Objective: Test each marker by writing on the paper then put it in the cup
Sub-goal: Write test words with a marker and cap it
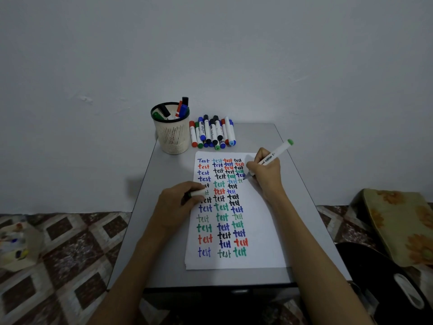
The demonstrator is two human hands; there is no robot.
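Observation:
My right hand (267,174) grips a white marker with a green end (278,151), its tip touching the white paper (260,231) near the right of the written rows. The sheet is covered with "test" in blue, red, green and black. My left hand (178,205) rests on the paper's left edge and holds the marker's cap (196,193). A cream mesh cup (173,134) at the table's back left holds several markers. A row of capped markers (213,133) lies to the right of the cup.
The small grey table (164,184) stands against a pale wall. Patterned floor tiles lie to the left, with a bag of items (16,245) on them. A floral cushion (403,224) and a dark object (386,282) sit at the right.

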